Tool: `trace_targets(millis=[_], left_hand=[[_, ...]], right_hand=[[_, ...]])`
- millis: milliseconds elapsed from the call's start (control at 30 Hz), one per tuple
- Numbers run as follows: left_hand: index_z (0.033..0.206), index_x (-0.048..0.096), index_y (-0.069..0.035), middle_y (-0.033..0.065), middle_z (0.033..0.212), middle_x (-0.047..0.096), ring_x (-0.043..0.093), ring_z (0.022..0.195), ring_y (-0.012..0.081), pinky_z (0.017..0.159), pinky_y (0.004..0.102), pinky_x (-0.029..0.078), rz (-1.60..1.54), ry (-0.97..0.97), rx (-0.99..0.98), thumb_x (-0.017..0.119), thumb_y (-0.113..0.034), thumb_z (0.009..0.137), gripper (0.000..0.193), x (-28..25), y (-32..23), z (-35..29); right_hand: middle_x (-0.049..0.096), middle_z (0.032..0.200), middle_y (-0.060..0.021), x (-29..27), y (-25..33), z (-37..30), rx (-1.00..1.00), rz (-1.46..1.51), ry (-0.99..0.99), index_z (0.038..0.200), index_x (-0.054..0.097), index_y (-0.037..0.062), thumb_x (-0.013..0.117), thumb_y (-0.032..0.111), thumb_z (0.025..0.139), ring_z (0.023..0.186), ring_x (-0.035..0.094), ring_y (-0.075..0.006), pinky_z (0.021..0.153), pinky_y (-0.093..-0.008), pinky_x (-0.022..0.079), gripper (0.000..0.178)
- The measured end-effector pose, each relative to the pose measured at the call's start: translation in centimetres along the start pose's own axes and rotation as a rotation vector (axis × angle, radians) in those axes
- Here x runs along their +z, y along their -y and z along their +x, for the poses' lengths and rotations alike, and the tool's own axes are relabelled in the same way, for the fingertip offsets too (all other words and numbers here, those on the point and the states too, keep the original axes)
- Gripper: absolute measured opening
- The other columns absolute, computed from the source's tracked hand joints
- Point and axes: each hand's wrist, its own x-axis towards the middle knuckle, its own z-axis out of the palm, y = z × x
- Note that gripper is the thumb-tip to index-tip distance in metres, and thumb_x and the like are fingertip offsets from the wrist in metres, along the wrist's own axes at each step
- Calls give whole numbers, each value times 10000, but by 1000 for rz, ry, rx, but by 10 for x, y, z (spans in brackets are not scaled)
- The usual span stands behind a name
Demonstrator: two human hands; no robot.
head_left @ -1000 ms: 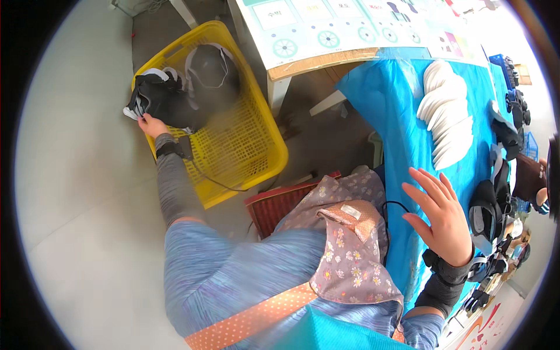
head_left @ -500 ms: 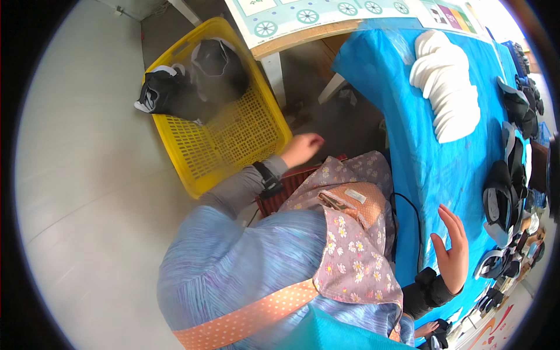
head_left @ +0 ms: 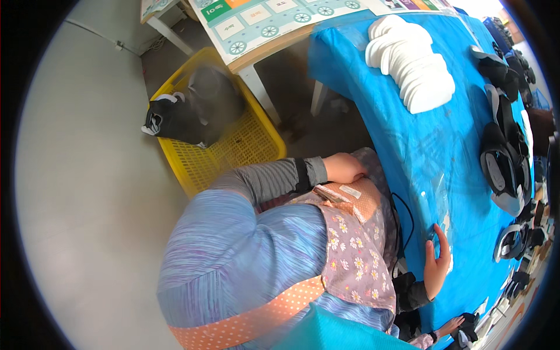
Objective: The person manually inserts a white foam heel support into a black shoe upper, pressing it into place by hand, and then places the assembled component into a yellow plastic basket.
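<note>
My left hand (head_left: pixel 345 168) is over my lap at the flowered apron (head_left: pixel 356 251), beside its orange dotted pocket (head_left: pixel 364 201). Its fingers curl under, and whatever they may hold is hidden. To the right, my right hand (head_left: pixel 436 265) hovers at the near edge of the blue-covered table (head_left: pixel 431 157), thumb and fingers apart, nothing visible between them. A fanned row of white rounded pads (head_left: pixel 411 64) lies farther up on the blue cover. Right of the pads are black shoe-like pieces (head_left: pixel 500 166) with grey and white parts.
A yellow plastic basket (head_left: pixel 256 143) stands on the floor to the left, holding black pieces (head_left: pixel 175 119) with white trim. A printed tabletop (head_left: pixel 274 23) adjoins the blue table at the far side. At lower right, another person's hand (head_left: pixel 452 325) touches a black piece.
My left hand has moved right, from beside the basket to over my lap. The right hand has shifted slightly left and down. My view has shifted, too.
</note>
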Motion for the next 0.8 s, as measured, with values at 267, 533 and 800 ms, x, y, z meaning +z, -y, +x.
trace_targets(millis=[267,533,800], left_hand=[[1113,707,-130,196,1002,703,666,938,389,820,485,521,-127,-137,-152,564,-251,919,269,-3,34,-36],[1086,723,-51,202,1021,718,677,1007,362,887,452,516,472,401,-440,528,-358,965,383,58,140,-151],[1071,742,-52,193,1051,721,675,1018,350,888,427,509,-227,508,-950,585,-481,924,481,24,97,-162]], right_hand=[[625,1344,-122,10,-9,-1,62,194,-49,1346,582,0,607,73,965,1281,547,-232,1086,-356,384,389],[619,1356,-100,9,-8,0,111,169,-34,1368,581,57,619,122,977,1312,521,-225,1121,-430,350,398],[610,1370,-96,12,-4,1,144,152,-32,1377,575,61,634,125,967,1315,515,-219,1117,-434,353,419]])
